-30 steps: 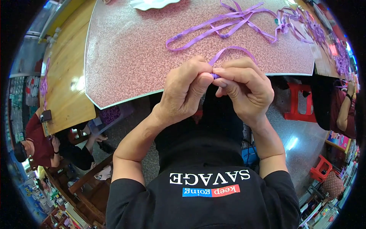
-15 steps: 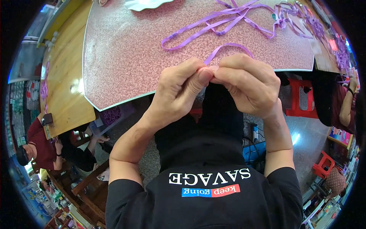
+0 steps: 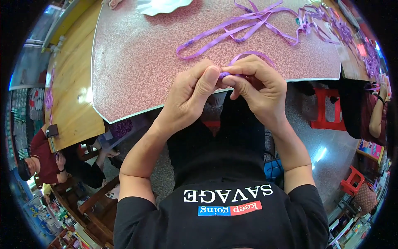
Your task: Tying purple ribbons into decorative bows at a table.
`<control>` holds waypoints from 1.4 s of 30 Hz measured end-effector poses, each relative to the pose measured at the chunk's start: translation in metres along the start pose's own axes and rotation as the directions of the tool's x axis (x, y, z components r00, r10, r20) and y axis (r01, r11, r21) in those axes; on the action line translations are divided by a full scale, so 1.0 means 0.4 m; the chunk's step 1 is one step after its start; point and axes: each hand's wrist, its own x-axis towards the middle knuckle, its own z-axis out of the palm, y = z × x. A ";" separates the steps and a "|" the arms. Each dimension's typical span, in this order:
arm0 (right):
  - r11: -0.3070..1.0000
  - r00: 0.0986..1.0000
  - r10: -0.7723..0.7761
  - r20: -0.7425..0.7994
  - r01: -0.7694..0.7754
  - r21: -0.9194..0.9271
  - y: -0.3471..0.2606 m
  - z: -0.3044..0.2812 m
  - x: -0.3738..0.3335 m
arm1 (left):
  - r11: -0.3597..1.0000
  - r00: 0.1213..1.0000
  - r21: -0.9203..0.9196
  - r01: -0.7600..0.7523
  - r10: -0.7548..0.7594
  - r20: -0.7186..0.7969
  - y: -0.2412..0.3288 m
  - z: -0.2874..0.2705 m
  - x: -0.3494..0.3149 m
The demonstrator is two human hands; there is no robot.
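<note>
Purple ribbon (image 3: 224,75): bunched bit sits between left hand (image 3: 191,92) and right hand (image 3: 263,89), both pinching it; loop beyond fingers.

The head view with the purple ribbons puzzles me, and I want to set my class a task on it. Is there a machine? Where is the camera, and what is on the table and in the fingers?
There is no machine: these are a person's bare hands. The camera is worn on the head and looks down, so the person's black shirt is at the bottom. Its wide fisheye lens bends straight edges. Picture left is the person's left.

The left hand and right hand pinch a small, thickened part of a purple ribbon, perhaps a knot. On the pink mottled tabletop lie more purple ribbons and a white wavy-edged dish.
</note>
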 end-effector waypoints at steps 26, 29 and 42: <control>1.000 0.995 -0.005 -0.104 0.003 -0.014 -0.054 0.031 -0.039 | 0.719 0.805 0.518 -0.464 0.586 -0.092 -0.032 0.046 0.002; 0.997 0.986 0.063 -0.151 -0.054 0.058 -0.053 0.040 -0.034 | 0.706 0.805 0.569 -0.421 0.580 -0.124 -0.017 0.049 0.005; 0.977 0.991 0.105 -0.078 -0.088 0.192 0.012 0.033 0.010 | 0.991 0.989 0.134 -0.013 0.032 -0.144 -0.028 0.017 0.007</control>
